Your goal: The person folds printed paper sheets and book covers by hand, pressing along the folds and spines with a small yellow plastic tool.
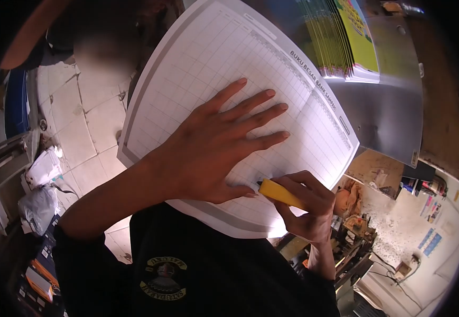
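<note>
A large white printed sheet [187,68] with a ruled table and the heading "BUKU BESAR BANK SAMPAH" lies in front of my body. My left hand [224,137] rests flat on it, palm down and fingers spread. Close to the sheet's lower edge, my right hand [308,206] is closed around a flat yellow tool with a dark tip [279,193]. That tip points at the paper near my left thumb; whether it touches cannot be made out. Whether more sheets lie beneath the top one is unclear.
A stack of glossy booklets [359,42] stands on a shiny metal surface [390,116] at upper right. Another person's arm [31,34] shows at upper left. Plastic-wrapped items [39,208] lie on the left, beside the tiled floor [73,124]. Cluttered tools [359,232] sit at lower right.
</note>
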`<state>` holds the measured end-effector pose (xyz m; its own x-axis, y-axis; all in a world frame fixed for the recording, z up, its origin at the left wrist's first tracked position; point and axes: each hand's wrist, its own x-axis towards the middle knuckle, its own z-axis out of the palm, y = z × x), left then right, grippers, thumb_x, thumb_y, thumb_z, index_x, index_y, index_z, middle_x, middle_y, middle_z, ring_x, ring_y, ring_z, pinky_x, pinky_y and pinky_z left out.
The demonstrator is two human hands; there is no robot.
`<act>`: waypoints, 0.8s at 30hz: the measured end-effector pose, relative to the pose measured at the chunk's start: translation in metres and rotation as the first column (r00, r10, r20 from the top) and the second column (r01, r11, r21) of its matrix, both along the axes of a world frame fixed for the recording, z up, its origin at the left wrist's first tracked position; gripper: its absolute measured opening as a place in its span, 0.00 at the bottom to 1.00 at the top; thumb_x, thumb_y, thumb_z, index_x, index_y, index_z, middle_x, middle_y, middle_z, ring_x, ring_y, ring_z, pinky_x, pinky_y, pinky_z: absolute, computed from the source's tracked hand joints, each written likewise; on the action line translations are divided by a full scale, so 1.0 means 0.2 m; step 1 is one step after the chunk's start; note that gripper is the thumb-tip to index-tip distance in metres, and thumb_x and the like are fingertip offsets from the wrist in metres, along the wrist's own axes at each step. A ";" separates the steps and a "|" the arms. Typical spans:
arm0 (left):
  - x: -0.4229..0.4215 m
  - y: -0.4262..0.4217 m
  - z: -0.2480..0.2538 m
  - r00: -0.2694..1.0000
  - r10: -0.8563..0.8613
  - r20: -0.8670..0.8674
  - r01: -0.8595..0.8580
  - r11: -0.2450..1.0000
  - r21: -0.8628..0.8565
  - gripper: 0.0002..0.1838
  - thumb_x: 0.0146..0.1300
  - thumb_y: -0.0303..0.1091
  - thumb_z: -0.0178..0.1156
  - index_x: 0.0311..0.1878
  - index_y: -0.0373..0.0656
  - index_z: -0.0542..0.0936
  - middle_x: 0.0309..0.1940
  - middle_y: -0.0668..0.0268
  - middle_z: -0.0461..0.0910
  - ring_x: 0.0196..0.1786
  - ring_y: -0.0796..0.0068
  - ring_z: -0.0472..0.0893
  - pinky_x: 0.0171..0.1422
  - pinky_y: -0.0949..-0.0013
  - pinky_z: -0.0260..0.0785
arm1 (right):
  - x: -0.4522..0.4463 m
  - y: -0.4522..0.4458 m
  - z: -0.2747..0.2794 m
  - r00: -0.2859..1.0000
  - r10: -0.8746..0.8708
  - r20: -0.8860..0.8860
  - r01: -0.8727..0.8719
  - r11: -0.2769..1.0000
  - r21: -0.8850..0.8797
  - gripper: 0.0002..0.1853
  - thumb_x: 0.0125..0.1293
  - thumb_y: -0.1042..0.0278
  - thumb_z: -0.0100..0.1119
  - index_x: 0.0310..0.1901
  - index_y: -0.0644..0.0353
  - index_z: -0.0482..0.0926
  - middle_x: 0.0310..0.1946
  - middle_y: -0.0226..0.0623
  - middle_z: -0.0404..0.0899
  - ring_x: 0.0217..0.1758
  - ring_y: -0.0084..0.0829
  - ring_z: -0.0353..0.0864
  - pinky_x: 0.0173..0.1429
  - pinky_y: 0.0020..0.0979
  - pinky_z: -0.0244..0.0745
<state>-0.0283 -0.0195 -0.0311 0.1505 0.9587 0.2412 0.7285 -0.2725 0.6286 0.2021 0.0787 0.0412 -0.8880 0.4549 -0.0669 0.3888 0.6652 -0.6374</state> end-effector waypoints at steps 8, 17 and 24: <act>0.01 0.00 -0.03 0.999 0.015 0.045 -0.016 1.000 0.019 0.45 0.57 0.65 0.70 0.75 0.52 0.73 0.81 0.61 0.61 0.86 0.62 0.49 0.90 0.46 0.25 | -0.03 -0.01 0.02 0.999 -0.009 0.034 0.009 1.000 -0.002 0.20 0.54 0.82 0.76 0.51 0.62 0.89 0.39 0.41 0.86 0.34 0.32 0.90 0.37 0.28 0.85; 0.02 0.01 -0.04 1.000 0.018 0.004 -0.018 1.000 0.008 0.49 0.57 0.72 0.67 0.75 0.52 0.72 0.82 0.61 0.60 0.87 0.62 0.49 0.90 0.45 0.25 | 0.00 -0.08 -0.02 0.996 -0.071 0.051 0.068 0.996 0.063 0.23 0.52 0.82 0.76 0.53 0.61 0.88 0.38 0.41 0.85 0.35 0.34 0.89 0.36 0.28 0.83; 0.02 0.01 -0.03 1.000 0.010 -0.029 -0.010 1.000 0.003 0.51 0.54 0.73 0.68 0.76 0.52 0.72 0.82 0.60 0.59 0.86 0.62 0.49 0.90 0.45 0.26 | 0.03 -0.02 -0.06 0.996 0.082 -0.027 -0.077 0.989 0.128 0.31 0.43 0.85 0.74 0.55 0.60 0.87 0.41 0.40 0.84 0.40 0.37 0.88 0.40 0.32 0.85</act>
